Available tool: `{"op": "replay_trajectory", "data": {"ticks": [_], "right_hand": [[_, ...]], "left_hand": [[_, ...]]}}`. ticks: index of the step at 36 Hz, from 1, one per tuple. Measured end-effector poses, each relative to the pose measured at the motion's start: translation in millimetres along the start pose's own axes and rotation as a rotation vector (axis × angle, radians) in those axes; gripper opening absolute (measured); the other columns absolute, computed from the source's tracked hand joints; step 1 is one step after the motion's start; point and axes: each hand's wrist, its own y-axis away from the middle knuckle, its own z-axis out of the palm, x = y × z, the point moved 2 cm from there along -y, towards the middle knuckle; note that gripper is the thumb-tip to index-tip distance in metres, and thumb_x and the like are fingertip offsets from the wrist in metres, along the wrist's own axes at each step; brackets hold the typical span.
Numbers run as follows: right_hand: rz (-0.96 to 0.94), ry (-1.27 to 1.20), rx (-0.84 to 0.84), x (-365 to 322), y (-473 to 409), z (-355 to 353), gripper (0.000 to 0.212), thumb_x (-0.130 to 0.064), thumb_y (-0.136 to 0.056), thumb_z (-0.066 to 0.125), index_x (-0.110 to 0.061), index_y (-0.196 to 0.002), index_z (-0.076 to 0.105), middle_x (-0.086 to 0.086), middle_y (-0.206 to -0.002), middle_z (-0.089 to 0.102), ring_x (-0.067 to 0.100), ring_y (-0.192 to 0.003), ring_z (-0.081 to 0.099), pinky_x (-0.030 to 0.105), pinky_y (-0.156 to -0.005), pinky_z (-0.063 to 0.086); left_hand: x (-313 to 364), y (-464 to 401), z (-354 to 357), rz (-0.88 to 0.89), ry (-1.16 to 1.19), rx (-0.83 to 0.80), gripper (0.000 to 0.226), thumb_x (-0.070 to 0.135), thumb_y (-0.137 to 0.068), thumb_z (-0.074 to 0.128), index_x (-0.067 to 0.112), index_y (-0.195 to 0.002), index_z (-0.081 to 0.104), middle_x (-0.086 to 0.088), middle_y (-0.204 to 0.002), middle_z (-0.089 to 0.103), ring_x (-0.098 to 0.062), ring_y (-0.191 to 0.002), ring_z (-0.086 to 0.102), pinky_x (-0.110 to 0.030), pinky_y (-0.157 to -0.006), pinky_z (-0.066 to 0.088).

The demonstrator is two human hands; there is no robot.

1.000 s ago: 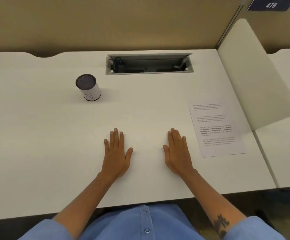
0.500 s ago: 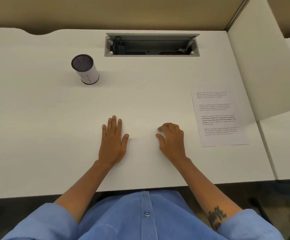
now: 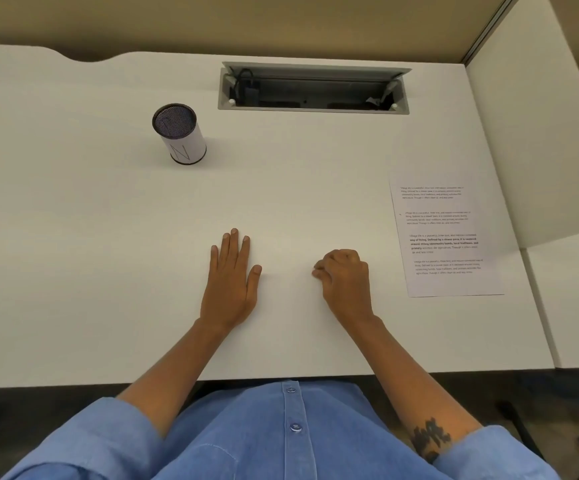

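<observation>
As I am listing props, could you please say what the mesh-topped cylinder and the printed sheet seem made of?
The mesh-topped cylinder has a dark perforated top, perhaps metal, and a matte white wall, possibly paper. The printed sheet looks like thin matte paper, lying flat.

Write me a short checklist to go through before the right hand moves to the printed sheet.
1. The left hand lies flat on the desk, holding nothing: ok.
2. The right hand is free, fingers curled round nothing: ok.
3. The sheet lies flat, apart from both hands, nothing on it: ok.
4. Bare desk between right hand and sheet: ok.
5. The cup stands upright, away from that path: ok.
6. Whether the cup holds anything: cannot tell.
</observation>
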Motion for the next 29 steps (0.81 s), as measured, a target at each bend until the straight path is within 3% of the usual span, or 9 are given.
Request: {"op": "replay_trajectory", "data": {"ticks": [14, 24, 29], "right_hand": [[-0.136, 0.181, 0.046, -3, 2, 13, 0.024, 0.009, -0.081, 0.07, -0.015, -0.085, 0.067, -0.002, -0.086, 0.065, 0.026, -0.088, 0.056, 0.032, -0.069, 0.025], [-0.151, 0.293, 0.002, -6, 0, 13, 0.026, 0.008, -0.091, 0.042, -0.01, -0.087, 0.06, 0.004, -0.084, 0.055, 0.029, -0.077, 0.049, 0.042, -0.067, 0.039], [-0.14, 0.37, -0.062, -3, -5, 14, 0.028, 0.01, -0.088, 0.04, -0.012, -0.088, 0.057, 0.002, -0.084, 0.051, 0.028, -0.077, 0.045, 0.044, -0.067, 0.039]], "left_hand": [[0, 1, 1, 0.006, -0.036, -0.001, 0.068, 0.042, -0.11, 0.024, 0.013, -0.17, 0.009, -0.009, -0.179, -0.004, -0.022, -0.166, -0.01, -0.052, -0.135, 0.002], [1, 2, 2, 0.007, -0.075, -0.006, 0.069, 0.044, -0.111, 0.025, 0.013, -0.17, 0.006, -0.01, -0.179, -0.007, -0.024, -0.166, -0.011, -0.053, -0.135, 0.004], [1, 1, 2, 0.006, -0.087, -0.017, 0.07, 0.046, -0.111, 0.023, 0.013, -0.17, 0.005, -0.011, -0.179, -0.008, -0.024, -0.166, -0.011, -0.053, -0.135, 0.005]]}}
